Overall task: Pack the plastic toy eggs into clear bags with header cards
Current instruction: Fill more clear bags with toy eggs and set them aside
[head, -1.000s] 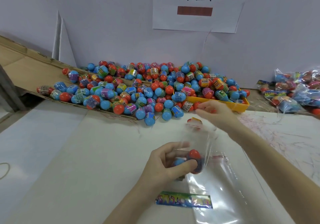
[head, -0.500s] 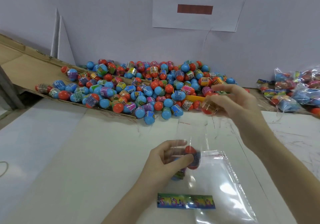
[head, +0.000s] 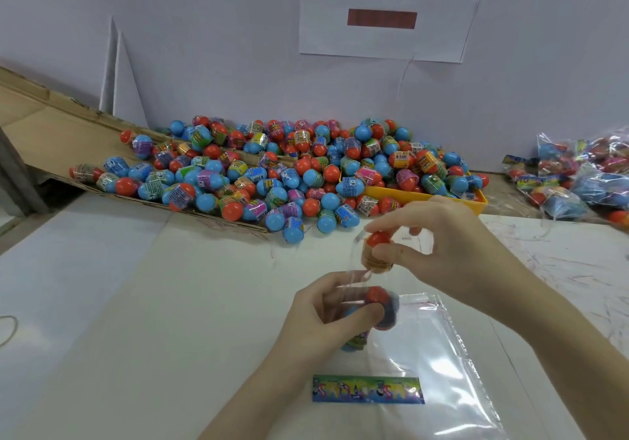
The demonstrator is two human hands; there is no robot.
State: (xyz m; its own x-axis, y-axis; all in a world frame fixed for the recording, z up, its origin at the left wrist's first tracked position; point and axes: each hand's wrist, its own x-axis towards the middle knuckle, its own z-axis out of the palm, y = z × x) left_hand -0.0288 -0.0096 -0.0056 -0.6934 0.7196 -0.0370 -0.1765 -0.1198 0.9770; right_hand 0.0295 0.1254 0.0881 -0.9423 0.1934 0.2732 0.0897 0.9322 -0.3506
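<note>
Red-topped egg pinched between thumb and fingers of right hand, held just above the mouth of a clear bag. Bag gripped upright by left hand, fingers curled round it, thumb pressing the film against another egg already inside; red cap and dark body showing through the plastic, a further blue and green shape lower down, too blurred to name. Right hand directly above and slightly right of left hand, the two close but apart.

Below the left hand, flat on the worktop, a stack of empty bags, glossy, with a colourful printed header card lying across its near edge.

Further back, a big heap of loose eggs, blue and red with printed wrappers, spilling off a sloped cardboard sheet on the left and over a yellow tray on the right. At far right, a pile of filled bags against the wall. On the wall, a white paper sign with two black characters and a brown bar. At the left edge of the worktop, part of a thin loop, perhaps a rubber band.
</note>
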